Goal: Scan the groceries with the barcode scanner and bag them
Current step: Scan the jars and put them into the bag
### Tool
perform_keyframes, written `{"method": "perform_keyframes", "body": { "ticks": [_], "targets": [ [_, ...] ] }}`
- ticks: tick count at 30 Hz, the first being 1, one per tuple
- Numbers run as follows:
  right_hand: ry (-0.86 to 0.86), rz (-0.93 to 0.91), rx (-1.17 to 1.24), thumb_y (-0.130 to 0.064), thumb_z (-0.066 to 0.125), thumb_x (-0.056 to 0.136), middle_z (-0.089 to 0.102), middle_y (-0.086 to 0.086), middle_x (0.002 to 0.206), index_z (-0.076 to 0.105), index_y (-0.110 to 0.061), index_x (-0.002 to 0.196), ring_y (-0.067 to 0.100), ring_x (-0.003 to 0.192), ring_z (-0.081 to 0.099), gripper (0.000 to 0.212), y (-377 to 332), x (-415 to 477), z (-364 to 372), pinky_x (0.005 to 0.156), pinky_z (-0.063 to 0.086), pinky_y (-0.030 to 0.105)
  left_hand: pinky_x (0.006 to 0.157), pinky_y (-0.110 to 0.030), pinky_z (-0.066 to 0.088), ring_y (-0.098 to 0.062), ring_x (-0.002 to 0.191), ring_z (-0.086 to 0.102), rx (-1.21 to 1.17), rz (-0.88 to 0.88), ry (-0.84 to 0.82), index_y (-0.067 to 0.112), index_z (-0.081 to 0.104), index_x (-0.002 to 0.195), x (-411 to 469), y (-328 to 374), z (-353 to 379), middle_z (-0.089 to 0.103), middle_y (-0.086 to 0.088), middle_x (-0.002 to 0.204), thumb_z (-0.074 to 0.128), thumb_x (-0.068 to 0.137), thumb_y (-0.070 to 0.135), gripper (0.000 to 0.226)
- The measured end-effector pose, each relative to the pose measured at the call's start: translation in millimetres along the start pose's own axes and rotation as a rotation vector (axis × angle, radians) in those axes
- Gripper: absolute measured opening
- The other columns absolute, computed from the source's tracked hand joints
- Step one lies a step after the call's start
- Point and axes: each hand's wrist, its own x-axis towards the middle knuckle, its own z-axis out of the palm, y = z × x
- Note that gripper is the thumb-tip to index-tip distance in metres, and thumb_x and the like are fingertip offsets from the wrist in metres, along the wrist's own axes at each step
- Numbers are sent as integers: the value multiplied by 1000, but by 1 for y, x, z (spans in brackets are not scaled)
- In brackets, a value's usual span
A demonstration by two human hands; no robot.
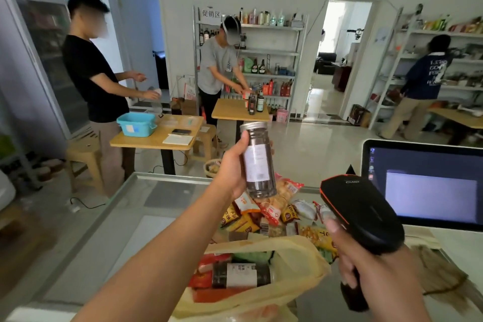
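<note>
A long counter with a pale glass-like top runs from the near edge toward the middle of the room. At its far right stands a monitor, its screen dark with one pale window open on it. Near the person, in the middle of the counter, lies a cream cloth bag with its mouth open toward the far side; inside it a dark jar with a white label lies on its side among red packets. Just beyond the bag, a heap of snack packets in orange, yellow and red covers the counter, touching the bag's far edge.

The person's left hand is raised above that heap, its fingers wrapped around a tall clear jar of dark contents. The jar has a silver lid, leans slightly to the left at the top, and shows a white label toward the camera. The right hand is closed around the handle of a black barcode scanner with an orange trim, the index finger lying along its left side. The scanner's head sits to the right of the jar and lower, well apart from it, pointing toward the far left.

Across the room, three people stand at wooden tables and metal shelves stocked with bottles.
</note>
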Motion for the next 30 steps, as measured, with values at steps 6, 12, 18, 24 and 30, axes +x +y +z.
{"method": "perform_keyframes", "body": {
  "ticks": [6, 12, 18, 24, 30],
  "targets": [
    [-27, 119, 80, -24, 82, 70, 45, 14, 43, 59, 2, 69, 20, 35, 42, 35, 11, -10, 10, 50, 42, 33, 81, -44, 56, -25, 82, 68, 218, -7, 47, 9, 60, 111, 10, -9, 31, 68, -8, 90, 69, 76, 59, 61],
    [19, 124, 73, -21, 85, 69, 52, 9, 44, 64, -4, 75, 20, 37, 47, 28, 21, -11, 4, 48, 42, 30, 77, -38, 60, -22, 78, 73, 314, 89, 70, 20, 63, 99, 16, -13, 68, 73, -2, 79, 70, 90, 37, 21],
    [71, 120, 106, -9, 86, 67, 51, -4, 44, 66, -9, 80, 21, 46, 47, 24, 30, -15, 3, 52, 35, 24, 85, -43, 60, -26, 85, 75, 352, 118, 56, 23, 63, 100, 20, -14, 82, 76, -11, 96, 68, 91, 39, 19],
    [50, 119, 109, -9, 84, 68, 53, -4, 44, 67, -9, 81, 20, 50, 47, 21, 36, -16, -1, 53, 35, 28, 83, -42, 60, -30, 88, 74, 359, 128, 52, 22, 64, 101, 18, -17, 88, 75, -10, 92, 67, 91, 39, 20],
    [42, 93, 112, -10, 84, 70, 51, -6, 42, 65, -8, 73, 17, 46, 45, 19, 39, -20, -4, 55, 33, 25, 84, -44, 60, -29, 87, 73, 370, 114, 49, 21, 63, 100, 15, -17, 92, 74, -18, 102, 68, 91, 37, 19]
  ]
}}
